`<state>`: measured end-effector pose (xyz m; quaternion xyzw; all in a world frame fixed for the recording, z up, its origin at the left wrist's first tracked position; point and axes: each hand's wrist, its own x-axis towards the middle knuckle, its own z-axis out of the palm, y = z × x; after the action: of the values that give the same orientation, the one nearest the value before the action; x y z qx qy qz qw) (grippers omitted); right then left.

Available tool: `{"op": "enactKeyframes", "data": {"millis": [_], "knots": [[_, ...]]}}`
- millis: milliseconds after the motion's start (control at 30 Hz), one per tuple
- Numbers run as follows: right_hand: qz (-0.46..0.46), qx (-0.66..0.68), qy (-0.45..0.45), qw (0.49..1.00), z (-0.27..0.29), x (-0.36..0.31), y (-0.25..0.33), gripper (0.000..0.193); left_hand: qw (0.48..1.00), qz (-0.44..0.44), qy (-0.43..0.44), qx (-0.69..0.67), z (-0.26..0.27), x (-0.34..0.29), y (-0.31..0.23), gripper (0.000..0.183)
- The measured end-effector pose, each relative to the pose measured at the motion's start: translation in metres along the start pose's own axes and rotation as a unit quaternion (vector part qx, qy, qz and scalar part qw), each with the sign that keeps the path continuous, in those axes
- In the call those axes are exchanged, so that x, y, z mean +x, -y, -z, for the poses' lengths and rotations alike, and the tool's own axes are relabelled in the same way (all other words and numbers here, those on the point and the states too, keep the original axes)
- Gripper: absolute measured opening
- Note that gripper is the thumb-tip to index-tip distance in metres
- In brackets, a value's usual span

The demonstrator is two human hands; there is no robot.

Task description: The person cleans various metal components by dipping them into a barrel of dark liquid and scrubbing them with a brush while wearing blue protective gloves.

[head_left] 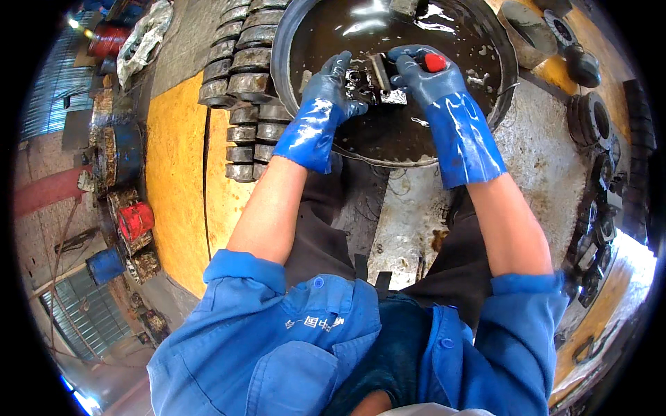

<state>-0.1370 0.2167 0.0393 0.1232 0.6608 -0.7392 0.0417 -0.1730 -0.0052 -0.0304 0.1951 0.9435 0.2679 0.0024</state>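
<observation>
Both my hands wear long blue rubber gloves and are over a wide round basin of dark, murky liquid. My left hand is closed around the left side of a wet, black metal part with holes in it. In my right hand is a brush with a red handle end, gripped with the fingers curled over it. Its bristle edge is against or just above the metal part. The glove hides most of the brush's handle.
Stacked dark metal rings stand left of the basin, beside yellow boards. A metal bucket and round metal parts are on the right. A block shows at the basin's far side.
</observation>
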Motion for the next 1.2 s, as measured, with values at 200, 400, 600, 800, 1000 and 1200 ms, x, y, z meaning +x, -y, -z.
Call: {"op": "enactKeyframes", "data": {"millis": [200, 400, 600, 800, 1000, 1200], "knots": [[0.020, -0.011, 0.004, 1.000, -0.002, -0.002, -0.007, 0.015, 0.991, 0.023, -0.023, -0.131, -0.030, 0.006, 0.026, 0.082], [0.007, 0.022, 0.073, 0.997, -0.009, -0.008, -0.003, 0.013, 0.975, 0.066, 0.020, -0.211, -0.032, 0.011, 0.047, 0.115], [0.043, 0.029, 0.011, 0.999, -0.001, 0.004, -0.011, 0.019, 0.999, 0.033, 0.015, 0.034, 0.003, 0.005, -0.003, 0.117], [-0.008, 0.087, -0.009, 0.996, -0.001, 0.016, -0.021, 0.018, 0.994, 0.091, 0.049, 0.027, 0.019, 0.003, -0.025, 0.119], [-0.027, 0.160, 0.010, 0.987, -0.013, 0.005, -0.009, 0.019, 0.994, 0.098, 0.043, 0.003, 0.013, 0.006, -0.015, 0.122], [0.062, 0.063, -0.034, 0.995, -0.010, 0.008, -0.014, 0.021, 0.997, 0.076, 0.031, -0.009, 0.013, 0.000, -0.012, 0.117]]}}
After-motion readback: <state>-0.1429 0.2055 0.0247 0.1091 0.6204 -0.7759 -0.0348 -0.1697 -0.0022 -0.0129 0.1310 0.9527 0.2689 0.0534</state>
